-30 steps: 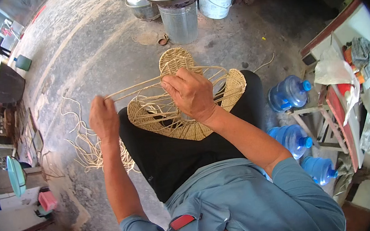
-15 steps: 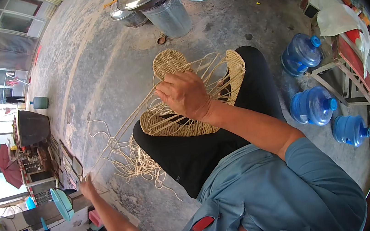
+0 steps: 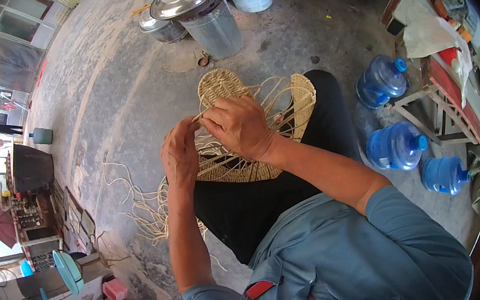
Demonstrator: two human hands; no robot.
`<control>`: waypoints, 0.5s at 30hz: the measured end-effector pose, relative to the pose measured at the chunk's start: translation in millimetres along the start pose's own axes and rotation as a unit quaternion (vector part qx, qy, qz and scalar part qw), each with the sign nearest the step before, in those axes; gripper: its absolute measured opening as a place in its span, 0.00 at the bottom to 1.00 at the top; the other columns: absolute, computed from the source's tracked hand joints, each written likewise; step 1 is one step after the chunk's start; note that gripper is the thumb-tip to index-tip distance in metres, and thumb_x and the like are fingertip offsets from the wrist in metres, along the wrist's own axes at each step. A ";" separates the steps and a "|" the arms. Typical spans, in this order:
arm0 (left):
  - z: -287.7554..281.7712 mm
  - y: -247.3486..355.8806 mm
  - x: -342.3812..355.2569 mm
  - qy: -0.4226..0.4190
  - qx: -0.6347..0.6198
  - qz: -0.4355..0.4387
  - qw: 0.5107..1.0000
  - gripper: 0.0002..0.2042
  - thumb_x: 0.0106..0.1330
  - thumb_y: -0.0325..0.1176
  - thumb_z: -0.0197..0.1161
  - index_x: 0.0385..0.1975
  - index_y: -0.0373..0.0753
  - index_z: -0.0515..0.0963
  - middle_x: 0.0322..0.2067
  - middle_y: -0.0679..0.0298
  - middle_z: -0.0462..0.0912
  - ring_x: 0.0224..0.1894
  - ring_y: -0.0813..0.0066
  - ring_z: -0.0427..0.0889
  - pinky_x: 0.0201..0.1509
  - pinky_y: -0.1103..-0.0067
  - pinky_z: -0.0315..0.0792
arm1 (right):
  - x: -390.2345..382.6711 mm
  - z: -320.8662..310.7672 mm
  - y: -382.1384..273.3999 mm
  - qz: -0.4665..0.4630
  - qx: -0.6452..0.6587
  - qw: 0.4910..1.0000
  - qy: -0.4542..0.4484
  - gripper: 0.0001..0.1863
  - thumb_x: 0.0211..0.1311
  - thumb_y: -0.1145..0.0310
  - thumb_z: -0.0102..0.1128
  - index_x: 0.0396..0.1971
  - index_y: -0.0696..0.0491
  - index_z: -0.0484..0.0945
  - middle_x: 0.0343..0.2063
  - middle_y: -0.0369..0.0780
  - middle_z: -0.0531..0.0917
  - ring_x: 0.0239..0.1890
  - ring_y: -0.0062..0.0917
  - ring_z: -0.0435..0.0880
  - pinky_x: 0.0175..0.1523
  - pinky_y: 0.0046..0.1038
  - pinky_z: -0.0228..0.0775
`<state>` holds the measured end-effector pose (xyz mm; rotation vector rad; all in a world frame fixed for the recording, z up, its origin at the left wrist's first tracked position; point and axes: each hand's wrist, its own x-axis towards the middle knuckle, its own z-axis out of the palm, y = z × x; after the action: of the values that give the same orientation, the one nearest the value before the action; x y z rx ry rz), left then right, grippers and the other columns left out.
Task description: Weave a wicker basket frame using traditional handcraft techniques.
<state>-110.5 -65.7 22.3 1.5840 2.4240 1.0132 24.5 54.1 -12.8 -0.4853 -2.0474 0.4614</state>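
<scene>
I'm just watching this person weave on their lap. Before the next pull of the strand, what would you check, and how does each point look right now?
1. Left hand on the strand: ok, fingertips pinch it near the woven piece.
2. Right hand steadying the woven piece: ok, it rests on top of it.
3. Woven piece seated on the lap: ok, it lies across the dark trousers.
4. Loose strands free to run: cannot tell, they lie in a heap on the floor and may be tangled.
5. Room on the person's left for the arm to swing: ok, bare floor there.
6. Water bottles out of the way: ok, they stand apart on the right.
</scene>
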 end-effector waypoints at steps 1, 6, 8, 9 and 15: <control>-1.8 -14.7 -6.5 0.013 0.037 0.010 0.999 0.12 0.78 0.28 0.58 0.54 0.41 0.85 0.42 0.55 0.91 0.47 0.56 0.89 0.52 0.71 0.79 | -0.8 0.7 0.8 -0.012 -0.007 1.000 0.008 0.07 0.60 0.64 0.74 0.28 0.47 0.84 0.25 0.33 0.78 0.28 0.31 0.82 0.36 0.35 0.72; -84.3 -171.6 -79.4 0.114 -0.113 -0.122 0.979 0.13 0.78 0.26 0.56 0.53 0.31 0.85 0.40 0.60 0.91 0.39 0.72 0.89 0.47 0.76 0.80 | -6.7 4.2 2.8 -0.017 -0.016 0.999 0.030 0.07 0.59 0.65 0.74 0.26 0.46 0.83 0.24 0.32 0.77 0.28 0.28 0.81 0.36 0.33 0.71; -156.7 -255.7 -134.6 0.182 -0.103 -0.315 0.926 0.14 0.75 0.34 0.63 0.51 0.31 0.86 0.34 0.57 0.89 0.34 0.73 0.87 0.39 0.79 0.78 | -6.7 5.3 4.5 -0.019 -0.006 0.999 0.031 0.07 0.59 0.65 0.74 0.25 0.46 0.83 0.24 0.31 0.76 0.28 0.27 0.80 0.36 0.31 0.70; -199.4 -293.7 -166.3 0.210 -0.050 -0.446 0.869 0.16 0.72 0.39 0.68 0.48 0.32 0.87 0.32 0.56 0.89 0.31 0.73 0.86 0.31 0.79 0.76 | -7.2 5.7 4.3 -0.014 -0.007 0.999 0.035 0.07 0.59 0.65 0.74 0.25 0.46 0.83 0.24 0.31 0.76 0.28 0.27 0.80 0.36 0.31 0.70; -381.8 -355.5 -368.7 0.274 0.213 -0.616 0.707 0.15 0.69 0.40 0.65 0.46 0.36 0.84 0.39 0.51 0.88 0.36 0.54 0.86 0.36 0.64 0.75 | -8.0 7.0 6.7 -0.015 0.015 0.999 0.043 0.08 0.58 0.65 0.75 0.24 0.46 0.82 0.23 0.31 0.76 0.27 0.26 0.80 0.35 0.32 0.68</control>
<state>-372.5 -648.4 16.9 -0.6837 3.2066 0.6150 23.2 54.8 -25.3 -0.4482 -1.9604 0.4466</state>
